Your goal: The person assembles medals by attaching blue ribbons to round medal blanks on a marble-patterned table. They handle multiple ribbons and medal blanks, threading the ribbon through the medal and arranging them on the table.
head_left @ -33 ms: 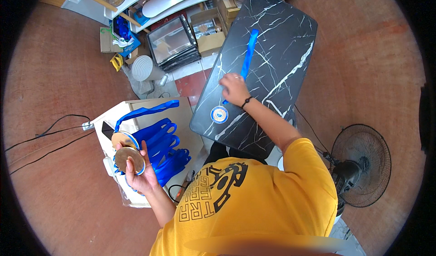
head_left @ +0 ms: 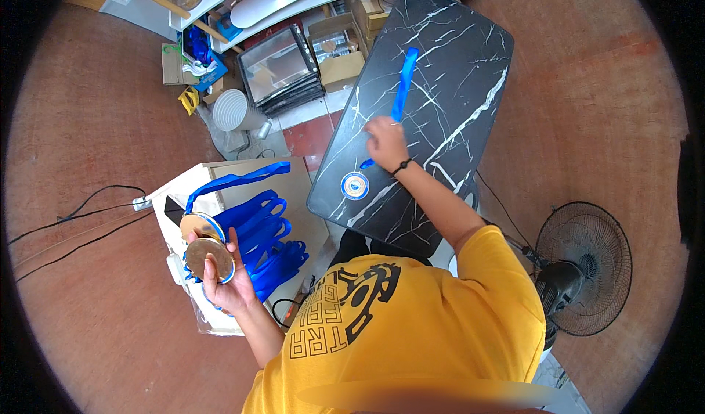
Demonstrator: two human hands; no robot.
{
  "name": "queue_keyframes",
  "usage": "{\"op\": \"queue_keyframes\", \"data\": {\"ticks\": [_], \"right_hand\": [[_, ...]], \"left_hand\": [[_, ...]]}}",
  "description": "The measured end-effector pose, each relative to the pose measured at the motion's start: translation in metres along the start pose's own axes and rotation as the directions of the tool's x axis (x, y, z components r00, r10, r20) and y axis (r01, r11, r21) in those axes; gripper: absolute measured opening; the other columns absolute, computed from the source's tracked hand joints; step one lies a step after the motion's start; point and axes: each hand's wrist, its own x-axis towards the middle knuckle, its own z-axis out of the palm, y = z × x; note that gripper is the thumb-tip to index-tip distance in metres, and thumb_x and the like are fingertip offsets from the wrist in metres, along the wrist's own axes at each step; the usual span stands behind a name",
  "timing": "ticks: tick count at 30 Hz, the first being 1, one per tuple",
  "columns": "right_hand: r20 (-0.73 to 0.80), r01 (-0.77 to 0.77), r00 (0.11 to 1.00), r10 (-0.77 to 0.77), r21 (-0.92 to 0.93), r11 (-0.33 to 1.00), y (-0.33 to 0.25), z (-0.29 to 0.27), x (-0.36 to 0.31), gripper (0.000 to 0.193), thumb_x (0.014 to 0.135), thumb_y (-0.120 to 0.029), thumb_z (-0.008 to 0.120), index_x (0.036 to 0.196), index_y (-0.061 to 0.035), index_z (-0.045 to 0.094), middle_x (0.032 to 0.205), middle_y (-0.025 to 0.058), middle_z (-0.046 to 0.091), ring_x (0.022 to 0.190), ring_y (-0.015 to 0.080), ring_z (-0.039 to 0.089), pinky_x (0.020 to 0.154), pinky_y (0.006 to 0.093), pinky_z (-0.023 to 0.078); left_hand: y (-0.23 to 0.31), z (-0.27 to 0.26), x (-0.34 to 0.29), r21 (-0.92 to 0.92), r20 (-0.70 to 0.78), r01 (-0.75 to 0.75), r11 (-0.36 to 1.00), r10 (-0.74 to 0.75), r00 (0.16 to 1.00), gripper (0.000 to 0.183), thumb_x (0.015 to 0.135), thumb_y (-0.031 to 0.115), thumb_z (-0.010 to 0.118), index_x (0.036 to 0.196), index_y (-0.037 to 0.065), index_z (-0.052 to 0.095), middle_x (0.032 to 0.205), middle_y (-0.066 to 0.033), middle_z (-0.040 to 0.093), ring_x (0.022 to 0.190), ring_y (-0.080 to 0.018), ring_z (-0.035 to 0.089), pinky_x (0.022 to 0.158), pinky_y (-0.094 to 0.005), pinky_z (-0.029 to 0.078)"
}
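My left hand (head_left: 233,290) grips a round gold medal (head_left: 208,258), its plain back turned up, above the white cabinet. Behind it another gold medal (head_left: 198,227) shows, with a blue ribbon running from it. On the black marbled table, my right hand (head_left: 388,144), in a dark bracelet, lies closed over a blue ribbon (head_left: 405,83). The strip comes out on both sides of the hand; the fingertips are curled under and partly blurred. Just below, a round blue-and-white medal face (head_left: 355,186) lies flat near the table's left edge.
Blue ribbons (head_left: 268,238) are heaped on the white cabinet (head_left: 294,179). A standing fan (head_left: 585,267) is to the right of the table (head_left: 463,61). Stacked black frames (head_left: 279,69), a ribbed grey bin (head_left: 233,110) and cardboard boxes (head_left: 341,69) stand beyond. Cables (head_left: 103,201) run along the left wall.
My right hand has shifted slightly right along the table, and the ribbon's lower end shows a little differently beneath it. My left hand and its medal stay nearly still.
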Motion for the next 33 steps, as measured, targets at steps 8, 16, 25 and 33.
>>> {"op": "queue_keyframes", "data": {"ticks": [8,16,25,33], "right_hand": [[-0.009,-0.749,0.660,0.751,-0.080,0.657,0.036,-0.028,-0.009,0.035,0.080,-0.042,0.071,0.083,-0.0071,0.066,0.081,0.0159,0.068,0.078,0.0382,0.065,0.069,0.0486,0.051],[0.023,-0.646,0.750,0.661,-0.187,0.740,0.017,-0.008,0.024,0.024,0.080,-0.029,0.062,0.081,-0.0050,0.067,0.081,0.0201,0.068,0.077,0.0410,0.066,0.070,0.0511,0.053],[-0.112,-0.555,0.832,0.544,-0.121,0.823,0.007,0.020,0.035,0.025,0.093,-0.030,0.058,0.099,-0.0063,0.063,0.101,0.0195,0.060,0.092,0.0431,0.061,0.079,0.0524,0.050],[-0.065,-0.682,0.717,0.694,0.138,0.718,0.057,0.004,0.049,0.016,0.091,-0.014,0.058,0.105,-0.0062,0.063,0.109,0.0221,0.064,0.101,0.0386,0.062,0.080,0.0481,0.050]], "left_hand": [[-0.009,-0.002,0.007,0.009,0.056,0.023,1.000,-0.023,0.998,0.059,0.091,0.008,0.059,0.146,0.004,0.038,0.137,-0.0072,0.056,0.086,-0.0314,0.066,0.117,-0.0582,0.026],[-0.016,0.002,0.009,0.020,0.003,0.033,0.999,-0.033,0.999,0.059,0.090,0.010,0.060,0.145,0.004,0.040,0.128,-0.0094,0.061,0.084,-0.0320,0.066,0.117,-0.0581,0.024],[-0.014,0.004,0.009,-0.012,0.012,0.068,0.998,-0.068,0.998,0.058,0.091,0.009,0.058,0.146,0.005,0.038,0.137,-0.0058,0.056,0.085,-0.0323,0.065,0.118,-0.0571,0.023],[-0.015,0.002,0.011,0.003,0.056,0.081,0.997,-0.081,0.995,0.057,0.092,0.008,0.057,0.146,0.006,0.038,0.136,-0.0058,0.057,0.085,-0.0320,0.066,0.117,-0.0574,0.024]]}}
